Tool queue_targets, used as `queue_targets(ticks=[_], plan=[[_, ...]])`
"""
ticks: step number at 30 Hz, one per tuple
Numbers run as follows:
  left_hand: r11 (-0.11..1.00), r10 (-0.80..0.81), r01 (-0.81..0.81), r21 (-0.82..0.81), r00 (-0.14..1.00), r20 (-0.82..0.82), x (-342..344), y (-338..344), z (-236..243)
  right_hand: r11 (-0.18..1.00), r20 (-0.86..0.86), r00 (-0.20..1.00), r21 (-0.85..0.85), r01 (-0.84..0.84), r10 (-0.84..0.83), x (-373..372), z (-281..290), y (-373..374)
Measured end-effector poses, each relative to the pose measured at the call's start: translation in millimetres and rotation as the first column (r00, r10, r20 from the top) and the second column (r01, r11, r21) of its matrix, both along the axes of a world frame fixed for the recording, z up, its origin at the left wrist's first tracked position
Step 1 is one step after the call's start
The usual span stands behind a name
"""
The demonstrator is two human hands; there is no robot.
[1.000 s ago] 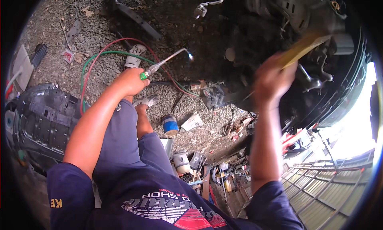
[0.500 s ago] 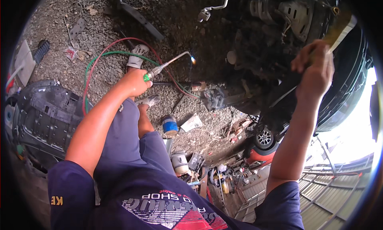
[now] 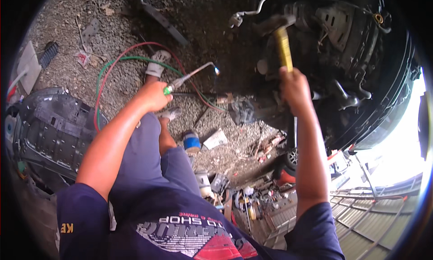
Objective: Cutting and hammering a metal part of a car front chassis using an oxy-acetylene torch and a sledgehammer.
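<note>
My left hand (image 3: 154, 97) is closed around the green-ended handle of a gas torch (image 3: 182, 80). A small flame burns at its bent tip, over dark ground left of the vehicle parts. Red (image 3: 146, 43) and green hoses (image 3: 128, 59) loop on the ground around that hand. In my right hand (image 3: 295, 89), fingers wrapped round it, is a hammer (image 3: 284, 46) with a yellow handle. Its dark head is raised up and to the left, above the shadowed underparts of a dark vehicle (image 3: 383, 102); whether it touches anything I cannot tell.
A blue-banded can (image 3: 192, 142) and a pale scrap (image 3: 215, 139) lie on the gravel. A black plastic panel (image 3: 52, 125) rests at left, a metal bar (image 3: 164, 23) at the top. Clutter (image 3: 243, 201) and a red car (image 3: 287, 175) stand lower down.
My right hand has swung to the left with the hammer, from over the vehicle's right side to above its underparts. The left hand and lit torch have barely shifted.
</note>
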State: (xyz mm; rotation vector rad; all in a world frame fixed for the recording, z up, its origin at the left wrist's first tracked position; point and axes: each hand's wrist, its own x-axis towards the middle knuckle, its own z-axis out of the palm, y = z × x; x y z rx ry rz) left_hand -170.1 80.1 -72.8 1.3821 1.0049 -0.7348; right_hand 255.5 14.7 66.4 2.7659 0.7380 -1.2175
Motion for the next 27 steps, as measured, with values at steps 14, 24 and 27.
queue_targets(ticks=[14,24,27], plan=[[0.978,-0.09,0.077,0.195,0.994,0.059,2.8,-13.5,-4.6,0.86,-0.047,0.998,-0.511,0.009,-0.039,-49.1,-31.0,-178.2],[0.994,-0.061,0.054,0.098,0.996,0.065,12.6,-11.0,-1.7,0.714,-0.108,0.994,0.696,0.074,0.002,8.3,117.2,119.1],[0.983,-0.02,0.006,0.182,0.997,0.076,-3.2,-15.2,-6.2,0.668,0.088,0.996,0.741,-0.061,-0.007,-28.4,68.7,78.0]])
